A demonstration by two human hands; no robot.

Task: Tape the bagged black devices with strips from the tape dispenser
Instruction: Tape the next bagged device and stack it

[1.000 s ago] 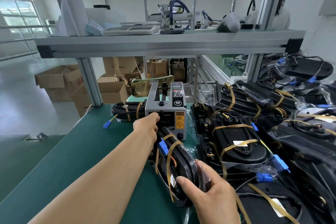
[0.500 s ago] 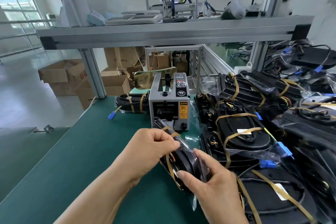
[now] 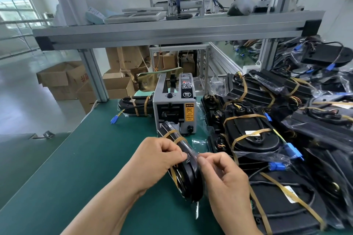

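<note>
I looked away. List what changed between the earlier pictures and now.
The left hand came back from the tape dispenser to the bagged black device and pinches its bag. The right hand shifted from the near end to pinch beside it. Dispenser and taped pile stayed put.

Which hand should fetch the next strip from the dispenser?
Probably left: the left hand lies nearly in line with the tape dispenser, while the right hand, farther off, pinches the bagged device.

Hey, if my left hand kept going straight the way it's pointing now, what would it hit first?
The bagged black device itself: your left hand is pinching it at its top edge. Past that, probably the front of the tape dispenser, though depth is hard to judge from this view.
</note>
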